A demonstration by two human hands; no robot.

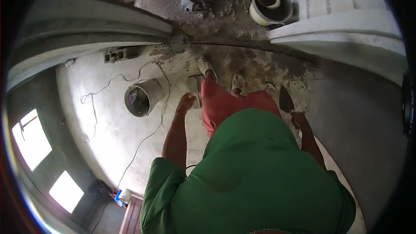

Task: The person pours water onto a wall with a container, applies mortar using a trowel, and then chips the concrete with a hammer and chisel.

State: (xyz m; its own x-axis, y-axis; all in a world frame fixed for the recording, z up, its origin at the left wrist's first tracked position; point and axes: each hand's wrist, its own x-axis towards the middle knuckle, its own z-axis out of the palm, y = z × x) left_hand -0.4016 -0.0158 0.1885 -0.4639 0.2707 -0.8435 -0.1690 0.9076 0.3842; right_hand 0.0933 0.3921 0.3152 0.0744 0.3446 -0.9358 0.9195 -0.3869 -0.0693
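Note:
My right hand (298, 119) is closed round the handle of a pointed trowel (285, 99), its dark blade angled away from my body. On the other side, my left hand (187, 101) grips a flat rectangular plastering float (195, 87), seen nearly face-on beside my red trouser leg; its handle is mostly hidden by the fingers. Left of that hand, a bucket (152, 89) stands on the floor with colourful items and dark contents inside.
A long cord (145, 141) snakes over the pale floor (110, 119). A hollow block (121, 55) lies near the left wall. Beyond the doorway are rubble (203, 4) and another bucket (259, 16) with a round container in it. A grey wall (359, 125) rises at right.

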